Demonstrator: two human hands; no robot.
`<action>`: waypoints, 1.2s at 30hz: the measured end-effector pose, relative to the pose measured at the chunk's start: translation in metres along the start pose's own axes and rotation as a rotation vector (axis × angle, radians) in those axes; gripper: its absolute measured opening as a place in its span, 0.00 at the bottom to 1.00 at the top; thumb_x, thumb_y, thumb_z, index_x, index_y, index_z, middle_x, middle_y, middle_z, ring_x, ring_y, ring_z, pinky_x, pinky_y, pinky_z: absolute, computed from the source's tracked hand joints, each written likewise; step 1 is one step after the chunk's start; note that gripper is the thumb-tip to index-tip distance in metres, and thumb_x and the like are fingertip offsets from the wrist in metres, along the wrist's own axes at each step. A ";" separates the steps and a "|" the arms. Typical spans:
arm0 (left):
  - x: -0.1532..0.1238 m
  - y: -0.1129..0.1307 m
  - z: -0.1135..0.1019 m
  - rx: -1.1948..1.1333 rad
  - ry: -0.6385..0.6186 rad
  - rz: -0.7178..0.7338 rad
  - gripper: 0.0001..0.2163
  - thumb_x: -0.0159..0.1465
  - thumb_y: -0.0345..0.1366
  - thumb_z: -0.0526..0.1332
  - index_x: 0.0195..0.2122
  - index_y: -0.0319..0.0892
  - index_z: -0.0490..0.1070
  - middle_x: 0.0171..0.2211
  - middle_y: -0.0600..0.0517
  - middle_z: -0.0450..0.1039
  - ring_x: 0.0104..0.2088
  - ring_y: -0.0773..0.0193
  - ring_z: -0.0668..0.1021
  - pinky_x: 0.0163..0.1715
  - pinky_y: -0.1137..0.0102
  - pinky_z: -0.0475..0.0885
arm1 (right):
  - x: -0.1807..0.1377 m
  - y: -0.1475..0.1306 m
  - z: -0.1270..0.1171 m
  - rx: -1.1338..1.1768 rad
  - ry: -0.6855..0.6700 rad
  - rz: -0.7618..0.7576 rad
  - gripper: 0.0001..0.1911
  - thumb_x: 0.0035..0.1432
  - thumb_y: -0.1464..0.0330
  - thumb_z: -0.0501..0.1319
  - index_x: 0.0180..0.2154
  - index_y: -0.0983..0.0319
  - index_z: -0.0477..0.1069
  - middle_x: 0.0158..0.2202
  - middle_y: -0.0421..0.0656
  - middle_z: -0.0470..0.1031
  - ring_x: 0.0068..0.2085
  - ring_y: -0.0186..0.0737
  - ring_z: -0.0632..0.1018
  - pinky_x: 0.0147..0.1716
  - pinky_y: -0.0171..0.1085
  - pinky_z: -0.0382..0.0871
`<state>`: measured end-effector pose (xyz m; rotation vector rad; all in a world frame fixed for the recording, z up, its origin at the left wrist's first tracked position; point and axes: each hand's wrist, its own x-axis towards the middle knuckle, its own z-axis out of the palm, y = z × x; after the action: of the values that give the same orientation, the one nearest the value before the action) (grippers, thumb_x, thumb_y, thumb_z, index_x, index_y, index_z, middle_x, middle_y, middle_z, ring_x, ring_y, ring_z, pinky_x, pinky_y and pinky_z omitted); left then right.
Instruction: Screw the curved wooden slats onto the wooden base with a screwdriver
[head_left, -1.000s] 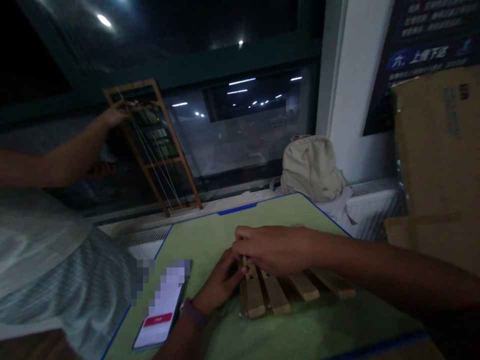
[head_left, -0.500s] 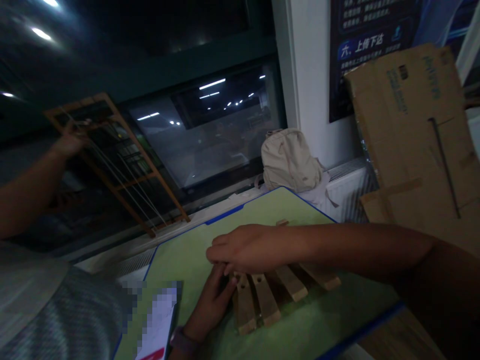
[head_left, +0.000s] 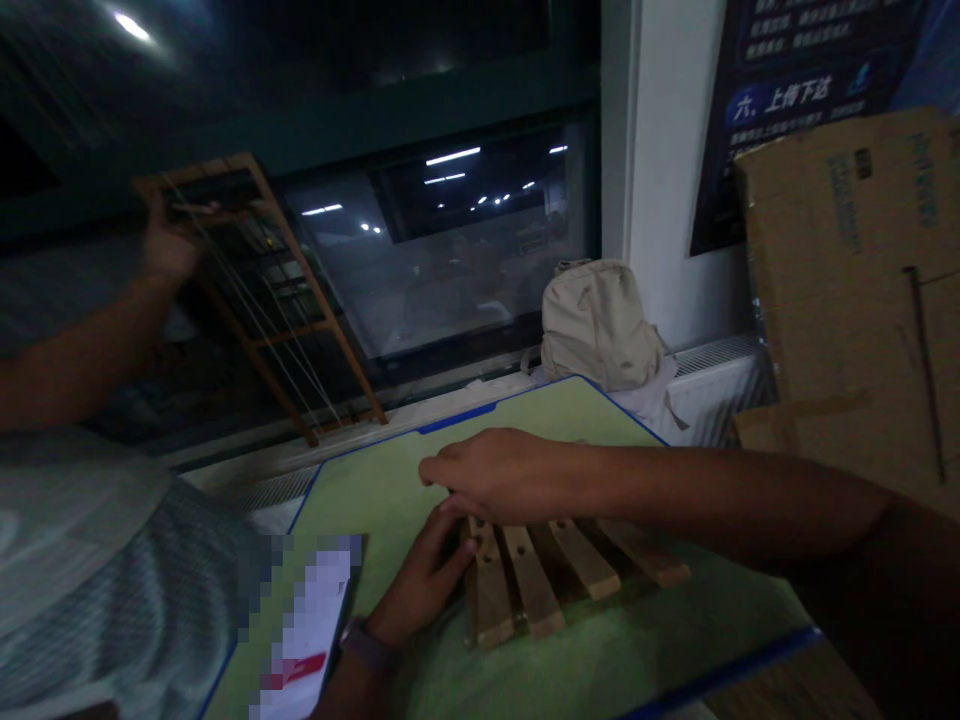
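Several flat wooden slats (head_left: 536,592) with drilled holes lie fanned out on a green tabletop (head_left: 637,670) with a blue edge. My left hand (head_left: 433,565), wearing a dark wristband (head_left: 367,642), grips the leftmost slat (head_left: 493,600) at its side, with the thumb against it near the holes. Across from the right reaches my right hand (head_left: 506,475), its fingers bent and pressed together above the far end of that slat, close to my left fingertips. Whatever they pinch is hidden. My right hand and forearm cover the slats' far ends.
A pixelated phone-like screen (head_left: 315,620) lies left of my left wrist. At the left, another person's hand (head_left: 171,248) holds a wooden frame with strings (head_left: 322,325) by the window. A beige backpack (head_left: 596,325) sits beyond the table; a large cardboard sheet (head_left: 840,300) stands at the right.
The view has shifted a little, so the surroundings sit farther right. My right hand has risen slightly at the leftmost slat, while my left hand keeps its place there.
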<state>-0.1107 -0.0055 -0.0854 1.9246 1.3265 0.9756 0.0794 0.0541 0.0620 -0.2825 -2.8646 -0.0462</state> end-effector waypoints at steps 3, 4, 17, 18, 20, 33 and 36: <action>0.000 0.000 0.000 -0.004 -0.014 0.034 0.16 0.66 0.45 0.55 0.52 0.44 0.66 0.56 0.45 0.66 0.57 0.53 0.68 0.59 0.58 0.60 | 0.000 0.004 0.002 -0.090 0.003 0.177 0.18 0.63 0.55 0.55 0.40 0.64 0.69 0.31 0.47 0.77 0.33 0.43 0.77 0.25 0.35 0.56; 0.000 0.000 0.000 -0.003 -0.012 0.037 0.16 0.66 0.44 0.55 0.52 0.44 0.65 0.56 0.45 0.66 0.57 0.53 0.68 0.58 0.59 0.61 | -0.002 0.003 0.002 -0.111 -0.011 0.174 0.18 0.63 0.55 0.54 0.38 0.64 0.70 0.30 0.47 0.77 0.32 0.44 0.77 0.25 0.36 0.57; 0.002 0.004 -0.001 -0.011 -0.029 0.065 0.15 0.67 0.44 0.55 0.51 0.42 0.64 0.53 0.44 0.67 0.54 0.55 0.69 0.57 0.60 0.62 | 0.015 0.009 0.002 -0.043 -0.078 0.195 0.12 0.60 0.62 0.58 0.38 0.64 0.71 0.34 0.49 0.78 0.36 0.44 0.77 0.30 0.36 0.61; 0.002 0.003 0.000 -0.005 -0.027 0.068 0.15 0.67 0.44 0.55 0.52 0.42 0.64 0.54 0.44 0.67 0.55 0.55 0.69 0.57 0.60 0.61 | 0.013 0.006 -0.001 -0.090 -0.099 0.222 0.15 0.61 0.58 0.57 0.37 0.65 0.71 0.32 0.49 0.77 0.35 0.45 0.77 0.29 0.36 0.60; 0.003 0.002 0.001 0.009 -0.014 0.079 0.17 0.67 0.43 0.55 0.54 0.43 0.64 0.57 0.44 0.64 0.59 0.54 0.66 0.60 0.59 0.57 | 0.010 -0.001 -0.005 -0.130 -0.125 0.213 0.19 0.62 0.55 0.54 0.40 0.65 0.70 0.33 0.50 0.77 0.34 0.45 0.77 0.28 0.36 0.59; 0.003 0.011 -0.001 0.043 0.006 0.154 0.15 0.67 0.42 0.56 0.52 0.42 0.65 0.51 0.45 0.68 0.52 0.57 0.70 0.55 0.61 0.64 | 0.010 0.007 -0.003 -0.162 -0.142 0.217 0.15 0.63 0.58 0.54 0.34 0.63 0.69 0.32 0.46 0.74 0.31 0.41 0.73 0.26 0.36 0.51; 0.003 0.010 0.001 0.051 0.027 0.182 0.14 0.66 0.42 0.57 0.50 0.42 0.67 0.50 0.45 0.69 0.52 0.56 0.70 0.54 0.61 0.64 | -0.001 -0.011 -0.003 -0.135 -0.147 0.114 0.08 0.62 0.64 0.55 0.39 0.62 0.67 0.38 0.45 0.72 0.33 0.40 0.73 0.26 0.36 0.53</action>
<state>-0.1043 -0.0060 -0.0766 2.1064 1.2176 1.0675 0.0794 0.0432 0.0647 -0.4955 -2.9900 -0.2056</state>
